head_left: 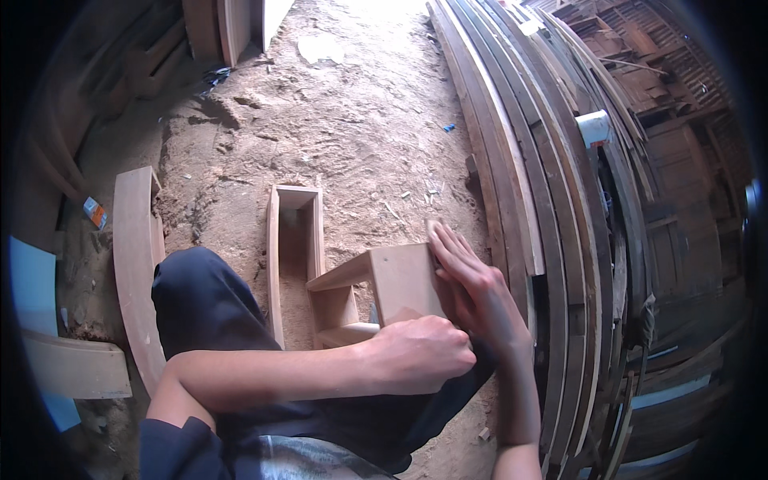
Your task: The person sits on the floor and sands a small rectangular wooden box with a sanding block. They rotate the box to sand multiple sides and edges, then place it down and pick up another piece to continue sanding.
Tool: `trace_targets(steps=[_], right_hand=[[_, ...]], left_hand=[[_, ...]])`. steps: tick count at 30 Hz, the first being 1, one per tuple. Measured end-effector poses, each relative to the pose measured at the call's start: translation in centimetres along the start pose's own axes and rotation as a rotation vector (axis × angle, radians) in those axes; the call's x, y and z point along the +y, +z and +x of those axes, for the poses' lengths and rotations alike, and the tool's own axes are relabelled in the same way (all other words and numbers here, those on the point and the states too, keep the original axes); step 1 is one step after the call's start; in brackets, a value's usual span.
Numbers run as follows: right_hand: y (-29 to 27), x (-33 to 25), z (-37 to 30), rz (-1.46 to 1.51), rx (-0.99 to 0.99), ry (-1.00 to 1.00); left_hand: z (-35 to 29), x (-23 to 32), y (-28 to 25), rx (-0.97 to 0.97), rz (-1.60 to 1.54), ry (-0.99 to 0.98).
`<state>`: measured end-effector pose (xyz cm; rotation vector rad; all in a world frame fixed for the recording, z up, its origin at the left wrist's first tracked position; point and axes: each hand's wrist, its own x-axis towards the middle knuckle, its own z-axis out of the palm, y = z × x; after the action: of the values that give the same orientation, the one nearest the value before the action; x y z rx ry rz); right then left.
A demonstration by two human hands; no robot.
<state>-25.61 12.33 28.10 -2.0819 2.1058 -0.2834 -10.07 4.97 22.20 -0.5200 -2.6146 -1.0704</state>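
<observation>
A small wooden box frame stands tilted in front of my lap, with a broad pale panel on top and open compartments on its left. My left hand is closed in a fist at the panel's near edge, its forearm lying across my lap. What it holds, if anything, is hidden. With fingers stretched out and close together, my right hand rests along the panel's right edge. Just beyond my knees, a long narrow open-topped wooden box sits on the ground, partly behind the frame.
Long planks are stacked along the right, with a white container on them. A curved-looking board piece stands by my left knee. Another wooden piece lies at far left. Sawdust and shavings cover the ground.
</observation>
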Motion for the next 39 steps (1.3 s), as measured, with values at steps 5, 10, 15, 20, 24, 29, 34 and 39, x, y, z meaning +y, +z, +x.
trace_targets(steps=[5,10,15,20,24,29,34,39], right_hand=[[0.1,-0.1,-1.7,0.012,-0.037,-0.026],[0.9,1.1,0.6,0.099,0.012,-0.011],[0.0,-0.3,-1.6,0.047,-0.042,-0.007],[0.5,0.6,0.0,0.061,0.007,0.029],[0.5,-0.5,-2.0,0.017,0.024,0.006],[1.2,1.3,-0.4,0.046,0.027,0.056],[1.0,-0.2,-2.9,-0.043,0.040,-0.022],[1.1,1.1,-1.8,-0.044,0.051,-0.044]], left_hand=[[-0.7,-0.1,0.7,0.110,-0.017,0.013],[-0.2,-0.4,0.7,0.123,-0.012,0.039],[-0.6,0.3,-0.3,-0.028,0.084,-0.041],[0.2,-0.3,0.3,-0.053,0.000,0.004],[-1.0,-0.2,-1.3,-0.143,-0.049,0.023],[0.0,-0.1,-0.9,-0.252,-0.016,-0.014],[-0.8,-0.1,0.7,0.035,-0.033,0.071],[0.0,0.1,0.9,-0.050,0.025,0.009]])
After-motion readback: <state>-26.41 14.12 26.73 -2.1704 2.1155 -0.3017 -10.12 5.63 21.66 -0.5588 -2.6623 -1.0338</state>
